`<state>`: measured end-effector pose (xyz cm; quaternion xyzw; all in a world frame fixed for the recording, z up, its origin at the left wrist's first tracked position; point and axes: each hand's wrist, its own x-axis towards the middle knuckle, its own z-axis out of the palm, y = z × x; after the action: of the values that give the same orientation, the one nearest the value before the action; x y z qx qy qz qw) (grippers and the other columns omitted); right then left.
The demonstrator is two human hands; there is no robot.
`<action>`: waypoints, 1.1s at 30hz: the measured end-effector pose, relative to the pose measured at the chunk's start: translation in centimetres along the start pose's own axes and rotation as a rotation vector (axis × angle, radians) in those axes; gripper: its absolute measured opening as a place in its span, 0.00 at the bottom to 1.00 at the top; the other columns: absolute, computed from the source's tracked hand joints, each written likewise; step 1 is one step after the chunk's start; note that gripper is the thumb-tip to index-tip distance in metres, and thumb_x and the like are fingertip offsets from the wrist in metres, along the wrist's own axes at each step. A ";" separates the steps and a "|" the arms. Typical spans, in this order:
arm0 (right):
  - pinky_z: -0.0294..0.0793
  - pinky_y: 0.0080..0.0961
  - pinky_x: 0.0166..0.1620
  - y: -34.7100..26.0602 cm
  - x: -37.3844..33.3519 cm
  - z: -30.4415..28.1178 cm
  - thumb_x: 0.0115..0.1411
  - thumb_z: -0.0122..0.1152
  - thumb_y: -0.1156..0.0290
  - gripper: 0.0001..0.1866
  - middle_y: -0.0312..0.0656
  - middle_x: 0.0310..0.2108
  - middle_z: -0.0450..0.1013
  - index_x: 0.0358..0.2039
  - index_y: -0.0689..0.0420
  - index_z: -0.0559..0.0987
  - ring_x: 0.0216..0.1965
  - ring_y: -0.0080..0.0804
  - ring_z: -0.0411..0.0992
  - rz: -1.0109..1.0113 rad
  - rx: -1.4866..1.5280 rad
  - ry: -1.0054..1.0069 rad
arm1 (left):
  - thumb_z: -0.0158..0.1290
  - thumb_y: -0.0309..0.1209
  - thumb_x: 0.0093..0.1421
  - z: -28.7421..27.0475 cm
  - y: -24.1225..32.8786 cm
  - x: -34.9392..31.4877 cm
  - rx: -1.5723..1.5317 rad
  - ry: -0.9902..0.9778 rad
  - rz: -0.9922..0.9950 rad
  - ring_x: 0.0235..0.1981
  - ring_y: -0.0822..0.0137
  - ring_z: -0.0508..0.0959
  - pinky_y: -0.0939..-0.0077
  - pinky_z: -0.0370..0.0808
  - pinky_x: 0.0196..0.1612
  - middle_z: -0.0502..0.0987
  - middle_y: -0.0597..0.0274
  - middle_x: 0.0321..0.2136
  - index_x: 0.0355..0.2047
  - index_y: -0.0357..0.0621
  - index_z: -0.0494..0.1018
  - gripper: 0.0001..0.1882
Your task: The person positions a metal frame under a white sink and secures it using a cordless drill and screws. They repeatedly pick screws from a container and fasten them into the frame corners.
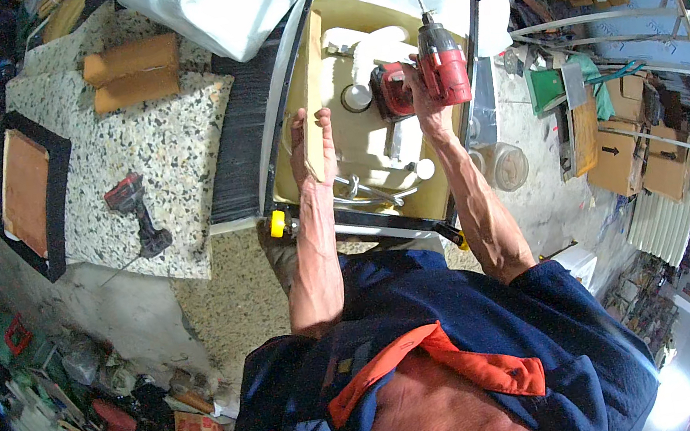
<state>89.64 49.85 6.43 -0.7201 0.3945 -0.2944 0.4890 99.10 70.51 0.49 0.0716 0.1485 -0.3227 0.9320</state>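
- While the right hand (430, 111) is wrapped around the handle of a red-and-black cordless drill (445, 80), the tool is raised over the right part of a cream tub (346, 12), its long thin bit pointing away from the person.
- The left hand (326, 154) is cupped around the near end of a pale wooden strip (310, 73), thumb on one side and fingers on the other; how firmly it presses cannot be told. The strip runs away from the person along the tub's left side.
- The two hands are well apart, with the tub's middle between them.
- Inside the tub lie white plastic-looking parts (377, 41) toward the far end and shiny metal tubes (378, 194) near the close end.
- Around the tub runs a black metal frame (400, 223), with a yellow corner fitting (278, 224) at its near left.
- Beyond the frame, white plastic sheeting (216, 7) is bunched at the far left.
- To the left, a speckled terrazzo slab (73, 153) bears a second cordless drill (124, 195), lying on its side, and a brown folded piece (132, 72) farther off.
- At the slab's left edge is a black-framed brown panel (27, 193).
- To the right, a clear plastic jar (507, 166) is near the right forearm, and cardboard boxes (635, 156) are stacked farther out.
- Closest to the camera is the person's navy shirt (502, 312) with an orange collar (493, 372).
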 end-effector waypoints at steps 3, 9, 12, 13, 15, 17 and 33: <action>0.72 0.30 0.34 0.9 0.3 -0.2 0.62 0.66 0.62 0.18 0.36 0.31 0.74 0.49 0.56 0.78 0.29 0.25 0.71 -0.026 -0.035 -0.011 | 0.55 0.28 0.65 1.1 0.9 0.3 0.418 -0.083 -0.019 0.46 0.57 0.80 0.70 0.79 0.53 0.78 0.46 0.44 0.47 0.41 0.74 0.11; 0.71 0.29 0.32 -0.8 -0.3 -0.5 0.63 0.64 0.62 0.17 0.36 0.28 0.73 0.48 0.57 0.78 0.28 0.24 0.71 0.017 -0.003 -0.051 | 0.58 0.25 0.61 7.1 1.5 -0.3 0.876 -0.161 -0.039 0.45 0.60 0.81 0.69 0.77 0.54 0.78 0.51 0.43 0.50 0.42 0.68 0.18; 0.70 0.27 0.31 -0.7 0.0 -0.3 0.62 0.65 0.61 0.17 0.35 0.27 0.72 0.47 0.57 0.78 0.27 0.24 0.71 0.020 0.032 -0.052 | 0.59 0.23 0.59 5.9 0.0 -0.1 1.240 -0.108 0.292 0.41 0.62 0.81 0.71 0.79 0.50 0.72 0.49 0.51 0.47 0.41 0.64 0.18; 0.70 0.27 0.31 -0.2 0.0 -0.2 0.62 0.65 0.61 0.17 0.35 0.26 0.72 0.47 0.56 0.78 0.26 0.23 0.71 0.020 0.046 -0.048 | 0.58 0.23 0.59 6.0 -0.8 -0.2 1.417 -0.078 0.473 0.40 0.62 0.81 0.72 0.79 0.48 0.70 0.49 0.53 0.46 0.40 0.63 0.18; 0.71 0.27 0.32 0.9 0.4 -0.1 0.61 0.66 0.61 0.17 0.35 0.27 0.73 0.47 0.56 0.78 0.27 0.24 0.71 0.030 0.056 -0.045 | 0.55 0.23 0.63 6.4 -1.9 -0.6 1.009 0.100 0.403 0.35 0.64 0.82 0.82 0.77 0.32 0.70 0.45 0.51 0.44 0.40 0.60 0.15; 0.72 0.28 0.34 2.3 0.7 -0.1 0.61 0.66 0.61 0.18 0.37 0.29 0.74 0.47 0.56 0.78 0.29 0.26 0.72 0.055 0.051 -0.049 | 0.50 0.28 0.67 6.9 -2.0 -1.2 1.044 0.144 0.404 0.38 0.63 0.82 0.82 0.76 0.32 0.70 0.46 0.53 0.48 0.41 0.61 0.13; 0.74 0.36 0.43 1.1 0.8 -0.6 0.60 0.67 0.62 0.18 0.39 0.36 0.76 0.46 0.56 0.77 0.38 0.33 0.74 -0.012 -0.015 -0.097 | 0.52 0.23 0.65 3.9 -2.4 -0.2 -0.207 0.335 0.033 0.57 0.43 0.70 0.55 0.76 0.60 0.67 0.37 0.55 0.55 0.23 0.61 0.21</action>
<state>89.25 48.69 5.65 -0.7393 0.3683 -0.2593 0.5005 98.40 67.86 4.15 0.0308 0.3328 -0.2738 0.9018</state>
